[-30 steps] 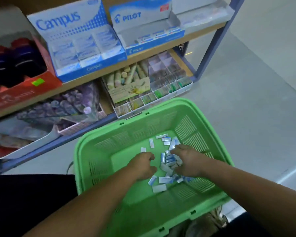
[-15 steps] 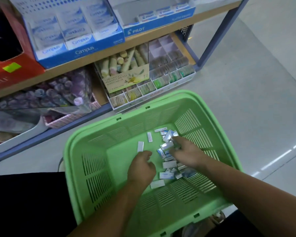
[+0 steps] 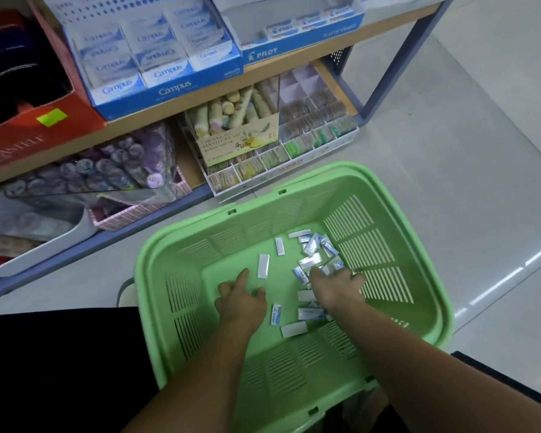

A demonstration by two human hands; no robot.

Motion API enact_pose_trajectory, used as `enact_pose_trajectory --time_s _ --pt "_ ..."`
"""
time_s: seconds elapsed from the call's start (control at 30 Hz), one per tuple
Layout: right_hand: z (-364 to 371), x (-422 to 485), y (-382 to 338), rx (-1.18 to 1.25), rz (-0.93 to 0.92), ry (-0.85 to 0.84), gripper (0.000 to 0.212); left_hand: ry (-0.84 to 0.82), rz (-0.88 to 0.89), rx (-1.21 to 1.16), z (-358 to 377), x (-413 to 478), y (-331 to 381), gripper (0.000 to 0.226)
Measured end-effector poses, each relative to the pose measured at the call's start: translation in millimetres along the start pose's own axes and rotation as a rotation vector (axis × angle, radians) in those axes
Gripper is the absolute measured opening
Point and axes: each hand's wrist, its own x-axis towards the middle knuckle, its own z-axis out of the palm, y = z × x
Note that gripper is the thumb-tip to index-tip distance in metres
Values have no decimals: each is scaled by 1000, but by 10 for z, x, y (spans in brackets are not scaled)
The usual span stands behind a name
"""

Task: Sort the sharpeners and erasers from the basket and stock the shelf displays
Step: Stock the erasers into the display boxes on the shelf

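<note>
A green plastic basket point(image 3: 388, 260) stands on the floor in front of me. Several small wrapped erasers point(image 3: 313, 245) lie in a loose pile on its bottom, right of centre. One white eraser point(image 3: 263, 265) lies apart to the left. My left hand point(image 3: 241, 303) is low inside the basket, index finger stretched toward that eraser and the other fingers curled; its palm is hidden. My right hand point(image 3: 336, 287) is on the pile, fingers curled over some erasers. More erasers point(image 3: 294, 329) lie near my wrists.
A low shelf rises behind the basket. It carries a blue Campus eraser box point(image 3: 156, 85), a blue Pilot eraser box point(image 3: 300, 45), a red box point(image 3: 44, 120), a white compartment tray point(image 3: 319, 126), a hand-cream display point(image 3: 238, 142) and purple tubes point(image 3: 122, 164). Grey floor lies to the right.
My hands have moved apart. The left index finger now stretches toward the lone eraser, and the right hand has shifted right on the pile. The view has tilted further down.
</note>
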Motion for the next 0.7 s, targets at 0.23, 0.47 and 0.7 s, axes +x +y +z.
enact_pose_trajectory --time_s 0.23,0.47,0.7 --pt "-76 65 29 412 -181 -155 60 -20 0 -156 54 62 -34 65" --pt "6 8 -48 -122 -331 138 50 26 36 -285 79 63 -31 55" --pt "40 36 -153 -282 -353 185 65 46 43 -314 144 122 -69 54"
